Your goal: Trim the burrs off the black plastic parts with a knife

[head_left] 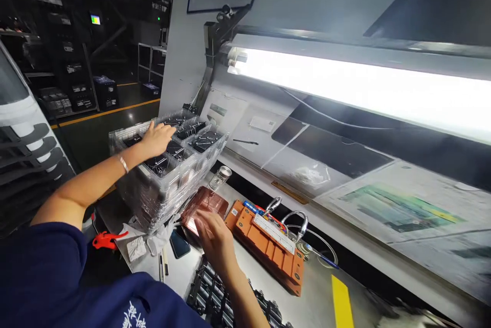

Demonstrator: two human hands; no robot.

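Observation:
My left hand [157,139] reaches over a stack of clear plastic trays [169,177] on the left of the bench. Its fingers are stretched out and nothing shows in them. Black parts [205,140] fill the compartments of the top tray. My right hand [215,240] hovers by a reddish-brown box [210,201], its fingers loosely apart with nothing visible in them. Below that hand lies a black rack of dark cylindrical parts [207,287], partly covered by my forearm. Whether the right fingertips touch the box I cannot tell.
An orange fixture [268,248] with metal handles and a white ruler stands right of the box. A glass jar [220,178], a phone [179,244], white cloth [159,238], a red-handled tool [107,240] and a yellow strip [342,300] lie around. A lamp [345,87] hangs above.

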